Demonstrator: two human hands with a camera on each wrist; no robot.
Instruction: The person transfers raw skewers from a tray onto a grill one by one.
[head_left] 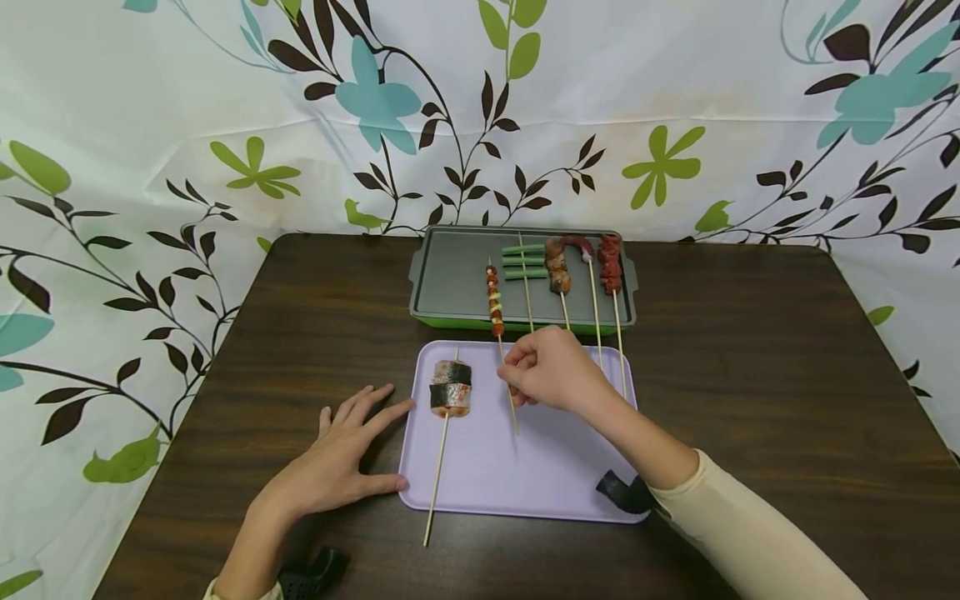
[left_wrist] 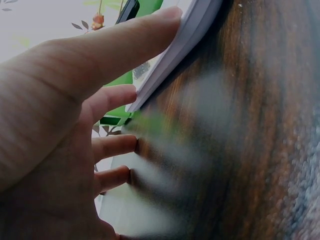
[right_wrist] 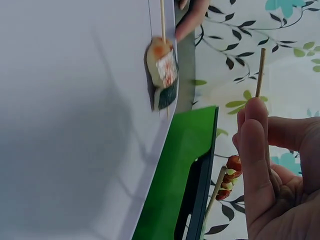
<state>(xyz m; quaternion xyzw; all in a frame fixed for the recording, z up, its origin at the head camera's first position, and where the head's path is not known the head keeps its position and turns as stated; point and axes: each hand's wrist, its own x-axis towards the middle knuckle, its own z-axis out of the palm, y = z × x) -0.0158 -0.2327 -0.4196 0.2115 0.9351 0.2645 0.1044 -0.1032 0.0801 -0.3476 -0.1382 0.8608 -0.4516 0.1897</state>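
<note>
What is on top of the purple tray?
One dark-banded skewer lies on the tray, stick overhanging the near edge. Sticks from the gray pan cross the far edge. The right hand, pinching another skewer, and its forearm hide the surface beneath them.

White cloth (head_left: 180,92) behind table, also down its left and right sides. Printed: dark brown branches (head_left: 442,98) with pointed leaves, big teal flowers (head_left: 378,96) upper left-center and upper right, smaller lime flowers (head_left: 662,167), lime birds (head_left: 123,461), lime leaves (head_left: 525,54) top center. Cloth slightly wrinkled; faint crease runs across it above table level.

Table (head_left: 765,392): dark brown, wood-grain top, streaks running side to side in head view. Back corners rounded, back edge right by cloth.

Light soft, fairly even. Left wrist view: pale, blurry reflections (left_wrist: 205,100) on glossy tabletop, cloth washed out bright upper left. Right wrist view: same print, tilted.
</note>
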